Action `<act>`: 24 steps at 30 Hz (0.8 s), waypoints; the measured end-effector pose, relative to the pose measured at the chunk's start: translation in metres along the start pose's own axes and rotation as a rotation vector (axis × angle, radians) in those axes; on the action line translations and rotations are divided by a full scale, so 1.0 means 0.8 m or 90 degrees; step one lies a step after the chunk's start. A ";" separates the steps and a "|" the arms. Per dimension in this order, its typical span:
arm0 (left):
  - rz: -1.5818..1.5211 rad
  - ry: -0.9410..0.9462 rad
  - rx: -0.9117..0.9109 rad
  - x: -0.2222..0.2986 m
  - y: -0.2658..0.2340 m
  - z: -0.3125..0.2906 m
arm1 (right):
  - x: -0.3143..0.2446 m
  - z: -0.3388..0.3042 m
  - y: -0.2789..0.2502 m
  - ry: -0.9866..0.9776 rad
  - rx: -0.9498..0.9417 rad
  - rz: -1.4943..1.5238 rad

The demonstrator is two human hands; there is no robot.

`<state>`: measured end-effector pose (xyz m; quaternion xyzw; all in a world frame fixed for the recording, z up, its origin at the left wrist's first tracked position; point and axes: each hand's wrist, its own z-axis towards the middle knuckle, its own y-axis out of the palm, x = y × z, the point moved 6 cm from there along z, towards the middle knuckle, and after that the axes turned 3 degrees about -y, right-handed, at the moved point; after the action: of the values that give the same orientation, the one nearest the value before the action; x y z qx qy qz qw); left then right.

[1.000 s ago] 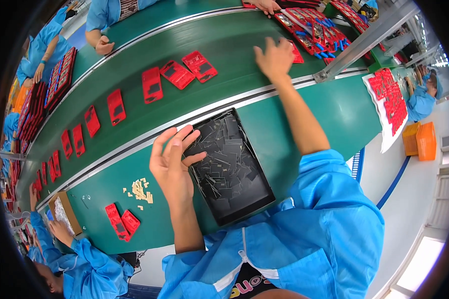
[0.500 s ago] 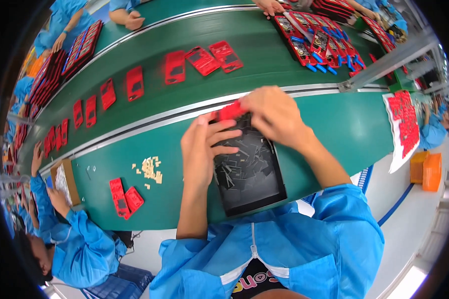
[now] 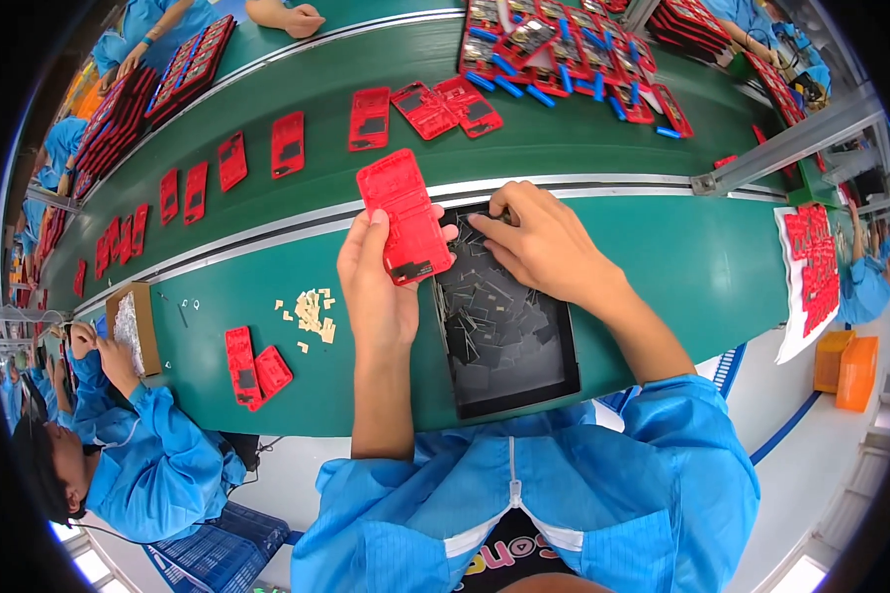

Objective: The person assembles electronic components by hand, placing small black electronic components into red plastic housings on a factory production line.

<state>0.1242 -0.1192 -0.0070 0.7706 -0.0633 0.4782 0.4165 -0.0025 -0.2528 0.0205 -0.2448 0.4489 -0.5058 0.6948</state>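
Observation:
My left hand (image 3: 378, 282) grips a red plastic case half (image 3: 405, 217), tilted up over the tray's far left corner. A dark rectangular patch shows at the case's lower end. My right hand (image 3: 544, 237) reaches into the far end of a black tray (image 3: 465, 407), its thumb and fingers drawn together. Whatever lies between those fingertips is too small to make out. Many thin dark grey pieces (image 3: 489, 311) lie loose in the tray. Left of my left forearm, two red case parts (image 3: 242, 364) overlap on the green bench near a heap of small cream-coloured pieces (image 3: 310, 314).
Beyond a metal rail, a green belt (image 3: 316, 109) carries a row of red case halves (image 3: 288, 143). Farther back are red cases with blue cylinders (image 3: 564, 79). A co-worker (image 3: 158, 445) sits left beside a cardboard box (image 3: 136, 331). Red parts (image 3: 809, 262) lie on white sheeting at right.
My left hand has turned the red case half face up and holds it alone. My right hand has let go of it and dropped into the tray. Cases on the belt appear shifted right.

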 end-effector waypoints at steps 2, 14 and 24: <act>-0.008 0.011 -0.001 0.002 0.002 -0.001 | -0.002 0.002 0.003 -0.045 0.012 -0.064; 0.022 0.028 -0.049 0.005 0.015 -0.004 | 0.004 -0.001 0.009 -0.070 -0.092 -0.069; 0.046 0.055 -0.031 0.005 0.012 -0.004 | 0.003 0.001 -0.048 0.049 0.163 0.315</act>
<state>0.1195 -0.1219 0.0025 0.7360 -0.0845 0.5241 0.4200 -0.0205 -0.2693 0.0504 -0.0184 0.4537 -0.3822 0.8048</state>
